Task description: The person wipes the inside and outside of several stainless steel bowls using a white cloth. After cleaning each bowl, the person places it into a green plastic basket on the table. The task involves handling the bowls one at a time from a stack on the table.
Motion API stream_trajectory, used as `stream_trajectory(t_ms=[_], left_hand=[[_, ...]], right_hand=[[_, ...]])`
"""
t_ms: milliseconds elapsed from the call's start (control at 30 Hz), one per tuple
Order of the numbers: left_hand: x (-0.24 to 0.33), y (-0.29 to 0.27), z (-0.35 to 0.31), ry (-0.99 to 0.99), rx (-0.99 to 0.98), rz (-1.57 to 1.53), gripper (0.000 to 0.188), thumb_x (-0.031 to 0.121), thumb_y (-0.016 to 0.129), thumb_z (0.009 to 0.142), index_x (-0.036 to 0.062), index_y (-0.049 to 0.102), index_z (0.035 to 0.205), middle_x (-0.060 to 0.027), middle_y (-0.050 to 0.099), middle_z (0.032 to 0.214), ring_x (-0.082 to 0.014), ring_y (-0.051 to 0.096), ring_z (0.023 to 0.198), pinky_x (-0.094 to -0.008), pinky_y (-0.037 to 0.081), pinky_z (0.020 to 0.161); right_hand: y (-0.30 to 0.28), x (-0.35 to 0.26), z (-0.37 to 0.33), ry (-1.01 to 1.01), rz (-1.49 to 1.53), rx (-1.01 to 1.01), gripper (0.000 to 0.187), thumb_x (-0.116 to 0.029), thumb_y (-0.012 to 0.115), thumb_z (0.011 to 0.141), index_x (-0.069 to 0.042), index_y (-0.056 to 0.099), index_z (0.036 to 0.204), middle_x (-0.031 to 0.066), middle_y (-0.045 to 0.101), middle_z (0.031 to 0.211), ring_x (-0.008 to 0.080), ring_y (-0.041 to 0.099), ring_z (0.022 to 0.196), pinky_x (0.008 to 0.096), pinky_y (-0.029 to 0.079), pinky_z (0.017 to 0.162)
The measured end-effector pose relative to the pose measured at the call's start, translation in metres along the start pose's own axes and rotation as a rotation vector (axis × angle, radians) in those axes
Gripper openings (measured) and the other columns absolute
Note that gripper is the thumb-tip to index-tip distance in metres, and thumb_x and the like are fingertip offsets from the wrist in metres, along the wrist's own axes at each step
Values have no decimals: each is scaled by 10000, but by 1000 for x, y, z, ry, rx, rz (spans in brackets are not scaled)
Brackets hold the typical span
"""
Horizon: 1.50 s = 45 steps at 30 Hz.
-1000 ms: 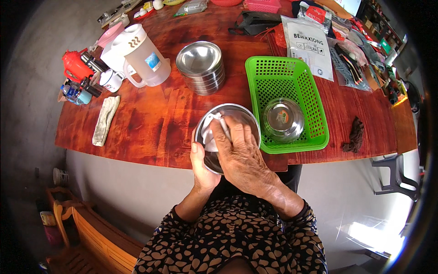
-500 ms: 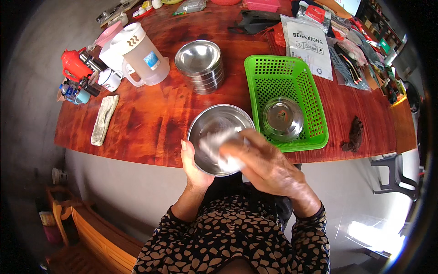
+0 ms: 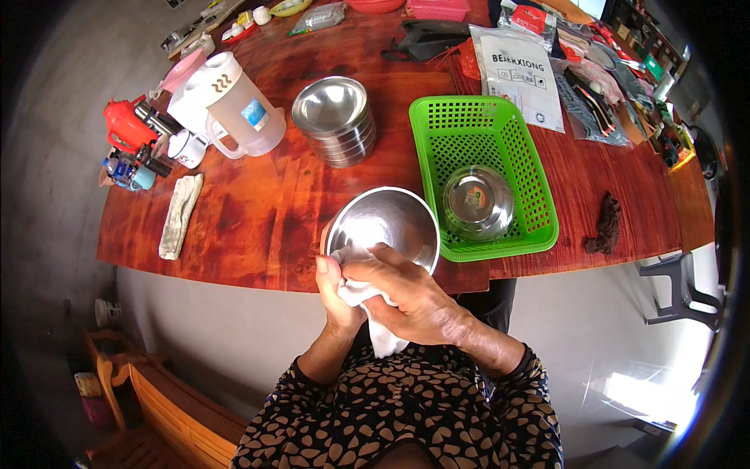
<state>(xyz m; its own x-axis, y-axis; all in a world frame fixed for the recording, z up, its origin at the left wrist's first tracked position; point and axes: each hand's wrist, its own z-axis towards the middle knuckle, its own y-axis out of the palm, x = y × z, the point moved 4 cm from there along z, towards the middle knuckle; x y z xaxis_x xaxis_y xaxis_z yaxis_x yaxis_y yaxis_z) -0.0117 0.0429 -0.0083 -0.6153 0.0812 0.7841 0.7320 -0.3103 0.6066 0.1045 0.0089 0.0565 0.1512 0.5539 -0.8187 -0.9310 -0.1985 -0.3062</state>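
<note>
A shiny steel bowl [image 3: 402,215] is tilted in front of me at the table's near edge. My left hand [image 3: 337,295] grips its near left side, thumb up at the rim. My right hand [image 3: 410,301] presses a white cloth [image 3: 383,336] over the bowl's near rim, and the cloth's end hangs down toward my lap. Beyond the bowl stands a stack of steel bowls [image 3: 333,117]. To the right, a green plastic basket [image 3: 535,187] contains another steel bowl [image 3: 476,203], lying upside down with a sticker on its base.
A folded pale cloth [image 3: 181,217] lies at the left, near a frosted plastic jug [image 3: 248,109], a white enamel mug [image 3: 186,148] and a red thermos [image 3: 129,125]. A crumpled dark cloth [image 3: 605,224] sits right of the basket. Plastic packages [image 3: 519,82] cover the far right.
My right hand and the cloth have moved from inside the bowl to its near left rim. The bowl has tilted more, and the cloth's end now hangs down.
</note>
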Motion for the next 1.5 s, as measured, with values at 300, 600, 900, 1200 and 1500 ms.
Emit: stream_trajectory(t_ms=[300, 600, 900, 1200, 1500], left_hand=[[6, 33, 2, 302, -3, 304, 793, 188, 753, 680, 3, 315, 1315, -91, 499, 1180, -186, 498, 1083, -332, 393, 934], [30, 43, -5, 463, -201, 774, 723, 73, 652, 615, -27, 277, 1224, -147, 444, 1146, -225, 486, 1048, -347, 378, 926], [27, 34, 7, 408, -76, 748, 346, 47, 468, 785, -33, 458, 1122, -174, 476, 1226, -232, 478, 1115, -358, 352, 976], [30, 16, -4, 334, 33, 724, 383, 166, 490, 920, -70, 459, 1220, -152, 555, 1158, -192, 528, 1053, -325, 407, 923], [39, 25, 3, 238, 274, 512, 323, 200, 475, 928, -63, 518, 1111, -120, 587, 1024, -190, 560, 955, -322, 434, 870]], right_hand=[[-27, -42, 30, -234, -510, 312, 325, -54, 557, 772, -12, 527, 1093, 143, 489, 1089, 292, 498, 943, 372, 444, 750], [-51, -7, 44, -58, -377, 152, 232, -45, 526, 785, 19, 551, 1007, 126, 548, 971, 268, 592, 815, 386, 481, 748], [-60, 26, 40, 24, -165, 301, 232, -50, 514, 813, -18, 570, 1036, 156, 575, 929, 286, 611, 798, 368, 501, 693], [-55, -9, 40, -203, -425, -80, 443, -196, 719, 672, -39, 577, 1061, 163, 447, 1150, 328, 547, 985, 386, 488, 827], [-55, 24, 22, 89, -237, 310, 339, -104, 647, 756, -19, 580, 1078, 166, 528, 1040, 318, 551, 960, 375, 475, 795]])
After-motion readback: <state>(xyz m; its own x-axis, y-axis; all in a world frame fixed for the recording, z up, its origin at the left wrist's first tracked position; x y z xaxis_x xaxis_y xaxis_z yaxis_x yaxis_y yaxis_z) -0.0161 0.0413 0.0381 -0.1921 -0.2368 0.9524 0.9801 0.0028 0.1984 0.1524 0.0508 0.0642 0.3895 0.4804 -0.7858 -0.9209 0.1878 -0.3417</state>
